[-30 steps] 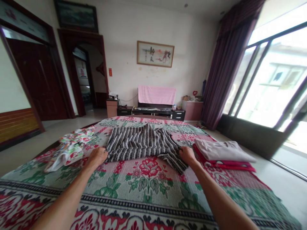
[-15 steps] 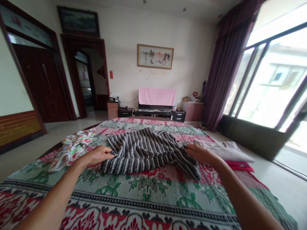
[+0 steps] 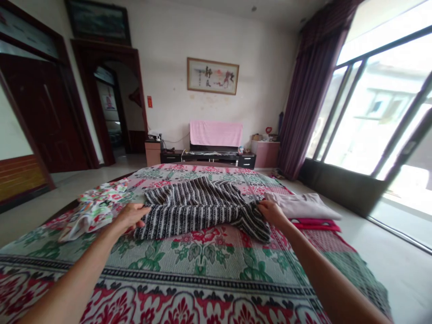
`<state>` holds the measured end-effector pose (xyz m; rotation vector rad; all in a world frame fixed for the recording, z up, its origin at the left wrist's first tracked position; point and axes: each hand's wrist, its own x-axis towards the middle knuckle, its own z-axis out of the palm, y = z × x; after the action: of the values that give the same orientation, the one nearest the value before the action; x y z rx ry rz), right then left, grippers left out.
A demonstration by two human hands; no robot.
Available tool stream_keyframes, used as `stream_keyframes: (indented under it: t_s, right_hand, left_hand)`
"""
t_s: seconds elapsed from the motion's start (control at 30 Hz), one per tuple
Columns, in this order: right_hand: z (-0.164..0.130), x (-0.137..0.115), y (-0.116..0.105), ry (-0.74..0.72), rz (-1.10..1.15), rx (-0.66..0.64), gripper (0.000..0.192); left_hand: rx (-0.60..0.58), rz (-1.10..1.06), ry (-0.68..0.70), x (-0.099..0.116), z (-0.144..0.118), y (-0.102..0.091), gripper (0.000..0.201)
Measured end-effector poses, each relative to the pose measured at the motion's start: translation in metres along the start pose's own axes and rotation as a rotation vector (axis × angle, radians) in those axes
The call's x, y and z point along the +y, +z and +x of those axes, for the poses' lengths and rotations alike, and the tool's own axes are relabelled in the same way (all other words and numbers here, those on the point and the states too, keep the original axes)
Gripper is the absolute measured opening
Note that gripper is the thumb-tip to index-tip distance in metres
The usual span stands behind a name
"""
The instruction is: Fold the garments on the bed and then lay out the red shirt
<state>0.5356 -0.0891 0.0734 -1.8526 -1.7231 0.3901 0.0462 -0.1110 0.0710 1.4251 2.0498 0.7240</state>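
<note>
Both arms outstretched, left hand and right hand pinching striped garment edges

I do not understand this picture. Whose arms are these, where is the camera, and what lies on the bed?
No machine here: a person wears the camera on the head, so it looks forward and down over their own two bare arms. The left hand and right hand each have a grip on a side of a striped garment, spread on the flowered bedspread. A crumpled printed cloth lies to the left, and folded clothes are stacked to the right.
</note>
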Motion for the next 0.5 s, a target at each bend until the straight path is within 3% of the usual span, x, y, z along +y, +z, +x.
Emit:
stream_keyframes:
  t_s: [0.1, 0.2, 0.3, 0.4, 0.5]
  right_hand:
    - [-0.007, -0.001, -0.006, -0.037, 0.122, -0.159, 0.031]
    - [-0.014, 0.006, -0.009, -0.085, -0.054, -0.296, 0.033]
    - [-0.019, 0.008, 0.0, -0.15, -0.292, -0.301, 0.049]
    - [-0.02, -0.001, 0.008, -0.213, -0.436, -0.272, 0.028]
    - [-0.023, -0.01, 0.002, -0.268, -0.421, -0.37, 0.013]
  left_hand:
    - [-0.005, -0.082, -0.064, -0.004, 0.001, 0.008, 0.042]
    - [-0.053, -0.135, -0.067, -0.008, 0.002, 0.011, 0.043]
    - [-0.079, -0.088, -0.05, -0.01, 0.004, 0.014, 0.039]
    - [-0.101, 0.047, -0.024, -0.005, 0.001, 0.017, 0.031]
    - [-0.309, 0.103, 0.078, 0.006, -0.019, 0.009, 0.029]
